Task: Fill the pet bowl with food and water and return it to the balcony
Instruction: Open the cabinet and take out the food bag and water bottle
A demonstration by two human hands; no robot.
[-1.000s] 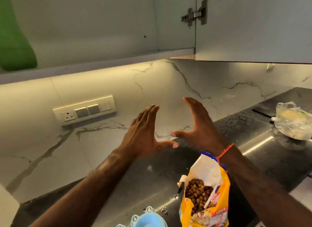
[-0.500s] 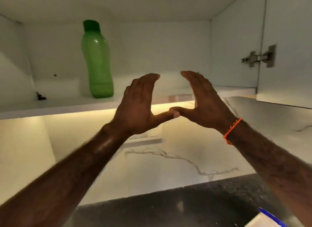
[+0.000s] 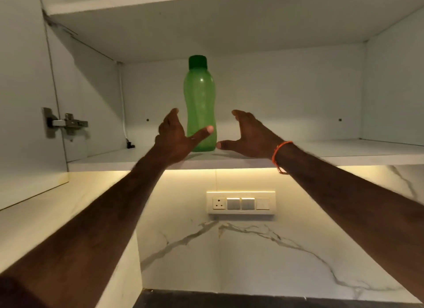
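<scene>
A green plastic bottle (image 3: 200, 105) with a dark green cap stands upright on the lower shelf (image 3: 229, 162) of an open white wall cupboard. My left hand (image 3: 176, 135) is raised just left of the bottle's base, fingers straight, its thumb crossing in front of the bottle. My right hand (image 3: 247, 135) is spread to the right of the bottle, a small gap away, thumb pointing toward the base. Neither hand grips the bottle. The pet bowl and the food bag are out of view.
The open cupboard door with a metal hinge (image 3: 65, 123) hangs at the left. An upper shelf (image 3: 206, 0) runs overhead. Below the cupboard are a lit marble backsplash, a switch panel (image 3: 241, 203) and the dark countertop edge (image 3: 252, 299).
The view has tilted up from the counter to the cupboard. Both hands rose, moved apart, and now flank the green bottle on the shelf.
</scene>
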